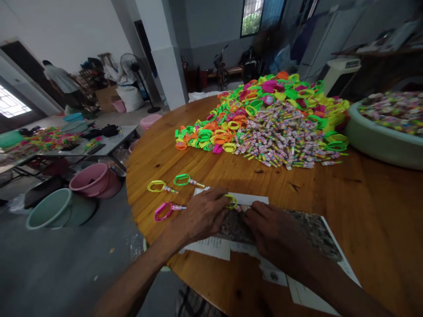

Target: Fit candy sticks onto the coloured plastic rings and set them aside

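Observation:
My left hand [205, 213] is closed on a yellow plastic wristband [232, 201], which pokes out past its fingertips. Close beside it, my right hand [272, 231] pinches a small wrapped candy tube [243, 208], partly hidden by the fingers. Both hands rest over a speckled stone slab [313, 229] lying on white printed paper [211, 248]. Left of them lie a yellow band [156, 186], a green band [182, 179] and a pink band [163, 211], each with a candy tube at its end.
On the round wooden table [155, 158], a heap of coloured wristbands [205, 134] rises behind a pile of candy tubes [284, 136]. A wide tub [380, 136] of candy stands at right. Buckets [49, 211] sit on the floor at left; a person [62, 79] stands farther back.

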The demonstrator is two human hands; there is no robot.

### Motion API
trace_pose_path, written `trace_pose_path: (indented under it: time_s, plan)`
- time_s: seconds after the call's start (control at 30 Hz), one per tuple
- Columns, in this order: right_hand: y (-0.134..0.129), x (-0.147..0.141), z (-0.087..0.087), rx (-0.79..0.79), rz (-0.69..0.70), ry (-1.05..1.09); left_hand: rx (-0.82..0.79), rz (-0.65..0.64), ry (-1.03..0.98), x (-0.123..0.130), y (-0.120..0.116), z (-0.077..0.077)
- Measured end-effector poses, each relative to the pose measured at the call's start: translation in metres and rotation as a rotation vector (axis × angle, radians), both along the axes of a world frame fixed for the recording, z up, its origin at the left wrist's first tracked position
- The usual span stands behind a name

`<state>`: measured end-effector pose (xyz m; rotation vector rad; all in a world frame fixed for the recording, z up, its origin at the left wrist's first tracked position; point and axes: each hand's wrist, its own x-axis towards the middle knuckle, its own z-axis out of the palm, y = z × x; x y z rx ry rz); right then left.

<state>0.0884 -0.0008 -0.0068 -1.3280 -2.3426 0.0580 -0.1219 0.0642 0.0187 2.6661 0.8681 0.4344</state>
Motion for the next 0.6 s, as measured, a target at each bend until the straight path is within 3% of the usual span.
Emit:
trace_pose_path:
  time_s: [0.13, 0.3, 0.6]
  plan:
    - [0.000, -0.001, 0.002, -0.029, -0.036, -0.077, -0.012, 0.008, 0.006, 0.000, -0.002, -0.001]
    - [-0.001, -0.002, -0.001, -0.005, -0.051, -0.128, -0.076, 0.194, -0.002, 0.013, -0.003, -0.001]
    - [0.001, -0.002, -0.007, -0.012, -0.052, -0.107, -0.167, 0.379, 0.151, 0.039, -0.003, 0.002]
